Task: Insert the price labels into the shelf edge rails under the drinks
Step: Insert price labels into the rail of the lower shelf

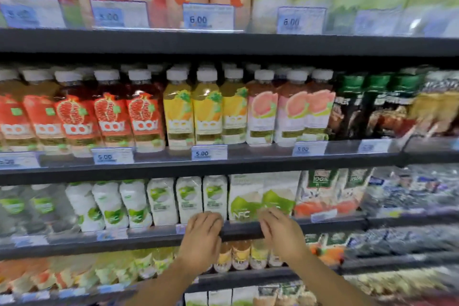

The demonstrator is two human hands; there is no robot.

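Blue-and-white price labels (pixel 209 152) reading 5.00 sit in dark shelf rail (pixel 260 158).

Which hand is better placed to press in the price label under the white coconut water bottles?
Left. The left hand rests on the shelf edge rail right beside the nearest price label; the right hand sits farther along, under the NFC carton.

Those juice bottles (pixel 207 117) are glossy plastic, with shiny printed sleeves and matt white caps. The price labels (pixel 209 152) look like plain paper behind clear, glossy plastic shelf edge rails (pixel 260 150). The shelves (pixel 223 43) are dark, smooth and matt, and the cartons (pixel 246 196) are smooth coated card.
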